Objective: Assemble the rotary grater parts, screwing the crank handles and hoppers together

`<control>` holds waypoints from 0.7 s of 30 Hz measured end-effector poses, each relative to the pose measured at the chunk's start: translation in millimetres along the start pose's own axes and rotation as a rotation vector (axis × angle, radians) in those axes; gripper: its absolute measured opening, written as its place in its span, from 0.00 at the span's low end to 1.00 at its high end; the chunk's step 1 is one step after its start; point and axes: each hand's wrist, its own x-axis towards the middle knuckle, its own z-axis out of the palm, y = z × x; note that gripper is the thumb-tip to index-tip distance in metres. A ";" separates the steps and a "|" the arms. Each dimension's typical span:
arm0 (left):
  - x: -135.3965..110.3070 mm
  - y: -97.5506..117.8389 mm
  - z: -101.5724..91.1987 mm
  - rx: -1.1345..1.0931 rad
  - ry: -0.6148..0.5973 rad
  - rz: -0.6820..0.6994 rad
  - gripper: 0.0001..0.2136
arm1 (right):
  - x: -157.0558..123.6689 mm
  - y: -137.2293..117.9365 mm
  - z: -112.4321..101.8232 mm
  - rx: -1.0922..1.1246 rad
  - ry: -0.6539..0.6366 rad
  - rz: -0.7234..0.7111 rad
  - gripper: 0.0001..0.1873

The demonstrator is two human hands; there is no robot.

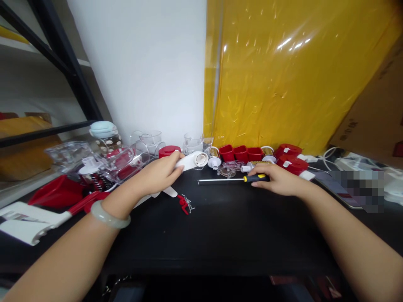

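Observation:
My left hand (159,174) is closed around a white plastic tube-shaped part (192,161) that lies on the black table (220,226), its round open end pointing right. A pale bangle sits on that wrist. My right hand (278,179) grips the yellow-and-black handle of a screwdriver (233,180), whose long metal shaft points left and lies flat on the table. Between the hands, a little nearer me, lie small red clips and several loose screws (185,204).
Along the back stand red cups (241,152), red lids (291,161), metal drums (215,156) and clear plastic containers (151,140). A red-and-white device (47,209) lies at left. Cables and a cardboard box (374,109) are at right. Yellow film (292,71) covers the wall.

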 end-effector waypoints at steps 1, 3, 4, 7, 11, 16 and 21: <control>0.3 -1.5 0.6 0.004 0.016 -0.014 0.13 | -0.6 0.7 -1.7 0.010 0.027 -0.011 0.15; 0.8 -3.2 1.4 0.000 0.030 -0.047 0.15 | -1.6 1.5 -4.0 0.027 0.062 -0.017 0.16; 1.1 -3.4 1.7 -0.011 0.034 -0.060 0.16 | -1.9 1.6 -4.5 0.032 0.067 -0.016 0.16; 2.3 -2.5 3.0 -0.060 0.069 -0.070 0.20 | -1.9 0.9 -3.8 0.026 0.033 -0.016 0.15; 4.1 -0.6 3.3 -0.077 0.102 -0.107 0.28 | -0.5 -1.1 -1.2 0.021 0.009 0.000 0.16; 2.9 4.3 0.1 -0.095 0.181 -0.129 0.28 | 0.1 -4.1 -0.3 0.055 0.038 -0.006 0.17; 1.2 12.2 4.1 -0.135 0.081 -0.088 0.27 | 0.2 -6.8 0.3 0.076 0.041 -0.002 0.17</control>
